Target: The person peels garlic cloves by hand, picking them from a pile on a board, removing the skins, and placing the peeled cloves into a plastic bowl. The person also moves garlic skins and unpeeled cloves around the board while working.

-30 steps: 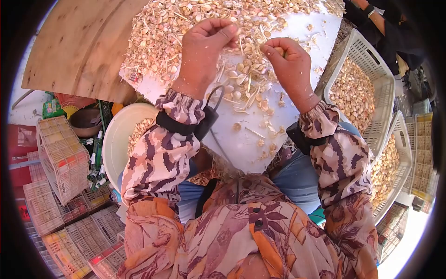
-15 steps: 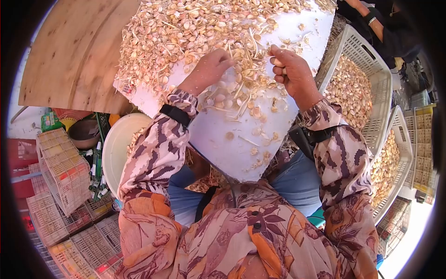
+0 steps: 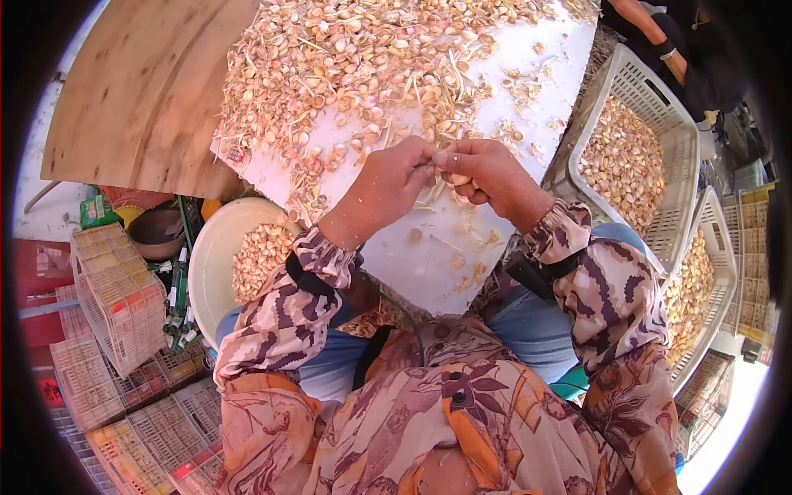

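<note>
My left hand point(image 3: 386, 186) and my right hand point(image 3: 487, 172) meet over the near part of a white table point(image 3: 417, 256), fingertips pinched together on one garlic clove point(image 3: 459, 178). My right hand cups the clove while my left thumb and fingers pull at its top. Behind the hands a big heap of garlic cloves, skins and stalks point(image 3: 363, 58) covers the far part of the table. A few loose skins lie on the white surface below the hands.
A cream bowl point(image 3: 208, 256) with peeled cloves sits low on my left. Two white plastic crates point(image 3: 660, 107) holding garlic stand on my right. Stacked empty crates point(image 3: 115, 297) lie at lower left, a wooden board point(image 3: 140, 82) at upper left. Another person's arm point(image 3: 660, 37) shows at top right.
Both hands have drawn back from the heap toward me and come together. My left hand left the pile and now pinches the clove that my right hand holds.
</note>
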A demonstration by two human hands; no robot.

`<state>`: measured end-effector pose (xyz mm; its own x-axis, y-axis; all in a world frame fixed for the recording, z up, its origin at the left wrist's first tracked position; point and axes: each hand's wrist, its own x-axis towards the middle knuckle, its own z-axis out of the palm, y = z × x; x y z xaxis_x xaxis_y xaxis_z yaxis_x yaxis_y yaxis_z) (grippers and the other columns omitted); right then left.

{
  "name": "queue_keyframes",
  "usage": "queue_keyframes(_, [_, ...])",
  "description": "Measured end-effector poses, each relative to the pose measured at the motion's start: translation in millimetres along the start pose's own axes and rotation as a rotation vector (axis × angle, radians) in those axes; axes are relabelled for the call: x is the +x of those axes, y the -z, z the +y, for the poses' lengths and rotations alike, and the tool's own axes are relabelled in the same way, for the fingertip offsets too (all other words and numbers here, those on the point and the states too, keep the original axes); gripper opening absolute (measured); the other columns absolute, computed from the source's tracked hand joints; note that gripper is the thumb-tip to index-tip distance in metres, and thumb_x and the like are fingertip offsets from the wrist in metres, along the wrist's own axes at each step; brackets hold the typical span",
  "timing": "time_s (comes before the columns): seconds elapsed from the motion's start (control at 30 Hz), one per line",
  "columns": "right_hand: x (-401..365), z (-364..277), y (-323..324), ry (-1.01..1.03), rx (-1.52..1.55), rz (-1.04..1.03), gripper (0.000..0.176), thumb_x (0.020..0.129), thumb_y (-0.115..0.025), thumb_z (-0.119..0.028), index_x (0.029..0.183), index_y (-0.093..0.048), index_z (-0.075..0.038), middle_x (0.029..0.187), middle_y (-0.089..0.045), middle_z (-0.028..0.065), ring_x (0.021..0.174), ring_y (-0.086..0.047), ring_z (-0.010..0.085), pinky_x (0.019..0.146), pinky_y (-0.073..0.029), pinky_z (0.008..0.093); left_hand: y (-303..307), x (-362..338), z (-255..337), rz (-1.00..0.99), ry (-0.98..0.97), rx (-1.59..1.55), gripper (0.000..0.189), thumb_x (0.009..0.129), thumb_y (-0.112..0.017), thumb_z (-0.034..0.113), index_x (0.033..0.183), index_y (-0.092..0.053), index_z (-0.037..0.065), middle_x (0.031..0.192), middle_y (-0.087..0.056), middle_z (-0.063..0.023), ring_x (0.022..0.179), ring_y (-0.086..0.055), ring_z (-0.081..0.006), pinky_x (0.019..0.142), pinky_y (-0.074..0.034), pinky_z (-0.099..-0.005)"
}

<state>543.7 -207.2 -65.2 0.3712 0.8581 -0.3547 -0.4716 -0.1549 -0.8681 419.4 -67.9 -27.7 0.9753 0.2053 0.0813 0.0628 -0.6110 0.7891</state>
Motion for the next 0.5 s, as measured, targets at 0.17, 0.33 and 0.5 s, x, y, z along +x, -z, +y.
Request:
queue_keyframes(0.17, [-10,-6,-5,-0.035,-0.089,-0.023,0.023,0.089,-0.061,-0.024,0.088,-0.058,-0.002,0.068,-0.051,-0.0008,0.047,-0.037,0.0038,0.039,-0.023,0.019,7,-7,2,-0.069,-0.067,0.057,0.017,0.085,-0.055,0.003,0.101,-0.06,0.005,0.081,-0.065,-0.0085,0.071,-0.063,-0.017,0.065,-0.048,-0.0283])
queue_keyframes(0.33, [-9,-4,-1,0.012,-0.098,-0.117,0.023,0.09,-0.059,-0.025,0.089,-0.059,-0.003,0.069,-0.049,-0.0025,0.048,-0.035,0.0027,0.041,-0.023,0.0184,2,-6,-10,0.076,-0.444,0.382,0.015,0.083,-0.054,0.0,0.097,-0.059,0.006,0.082,-0.063,-0.0111,0.067,-0.061,-0.0277,0.059,-0.048,-0.0346])
queue_keyframes(0.5, [-20,-14,-22,0.034,-0.211,-0.138,0.023,0.091,-0.057,-0.026,0.088,-0.058,-0.003,0.067,-0.048,-0.0025,0.047,-0.034,0.0026,0.04,-0.025,0.0171,32,42,-46,0.092,-0.605,0.558,0.015,0.079,-0.058,0.004,0.095,-0.059,0.006,0.082,-0.062,-0.0123,0.065,-0.058,-0.0312,0.058,-0.048,-0.0378])
